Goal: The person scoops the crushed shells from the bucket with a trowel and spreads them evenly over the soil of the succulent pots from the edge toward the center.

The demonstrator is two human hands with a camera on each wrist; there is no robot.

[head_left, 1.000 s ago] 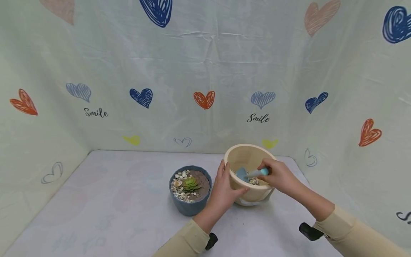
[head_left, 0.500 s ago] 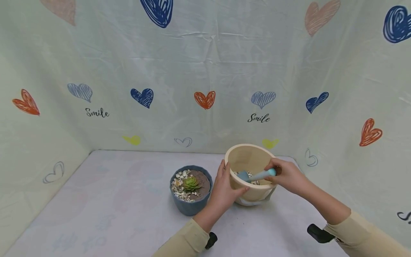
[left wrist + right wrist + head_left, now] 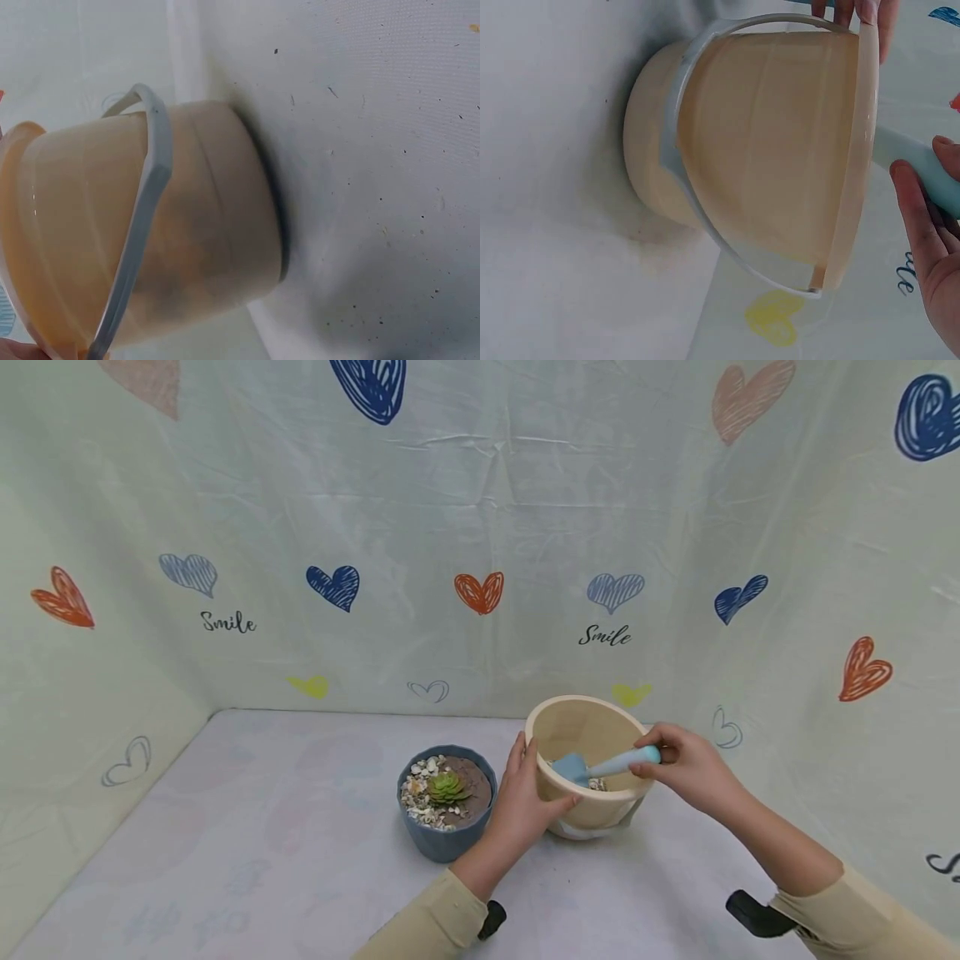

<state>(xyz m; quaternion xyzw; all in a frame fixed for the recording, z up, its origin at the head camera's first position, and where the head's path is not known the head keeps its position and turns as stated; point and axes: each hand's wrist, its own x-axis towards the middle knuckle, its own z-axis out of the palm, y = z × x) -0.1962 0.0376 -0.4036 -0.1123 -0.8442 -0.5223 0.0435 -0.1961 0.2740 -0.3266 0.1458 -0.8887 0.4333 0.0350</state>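
Observation:
A cream bucket [image 3: 592, 814] with a pale grey handle [image 3: 676, 127] stands on the table, tilted toward me in the head view. My left hand [image 3: 519, 806] grips its left rim, thumb along the near side. Between thumb and fingers my right hand [image 3: 692, 770] pinches the handle end of a light blue toy shovel [image 3: 618, 763]. The shovel's blade lies inside the bucket, over some pale pebbles [image 3: 597, 784]. In the right wrist view the blade is hidden behind the bucket wall.
Left of the bucket stands a blue-grey pot [image 3: 442, 843] with a green succulent [image 3: 447, 787], white stones and brown soil. The white table [image 3: 285, 827] carries a few dark specks. Behind it hangs a pale curtain [image 3: 405, 518] printed with hearts.
My right hand has moved right and slightly up, drawing the shovel's handle toward the bucket's right rim, so the shovel lies flatter. My left hand stays on the rim.

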